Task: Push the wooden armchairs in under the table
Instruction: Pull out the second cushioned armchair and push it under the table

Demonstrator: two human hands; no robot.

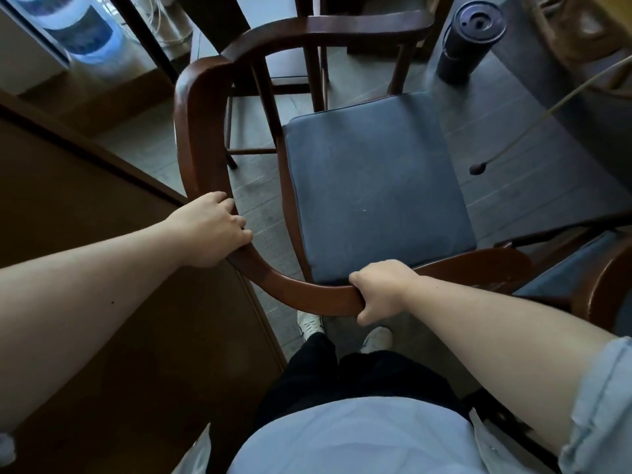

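Both hands are clamped on the curved back rail of the wooden armchair (pixel 307 295). The left hand (pixel 213 229) wraps the rail where it bends into the left arm; the right hand (pixel 379 289) closes over the middle of the backrest curve, knuckles up and thumb tucked under. Each grip is closed on wood, not on the cushion.

From the grip, the chair extends straight away from the person: blue seat cushion (pixel 372 186) just beyond the right hand, then the far arm rail and front legs. A dark glass tabletop (pixel 564 107) lies beyond and to the right of the right-hand grip, carrying a dark lidded tumbler (pixel 468 39); the seat's far right corner looks close to its edge, though whether it already sits under it I cannot tell. My judgement is that the push should run forward and somewhat rightward, with the left hand doing more of the steering.

The frame is smooth, varnished reddish-brown bentwood, one continuous loop. The cushion is flat, matte and squarish. A second armchair (pixel 602 285) stands just right of the right hand.
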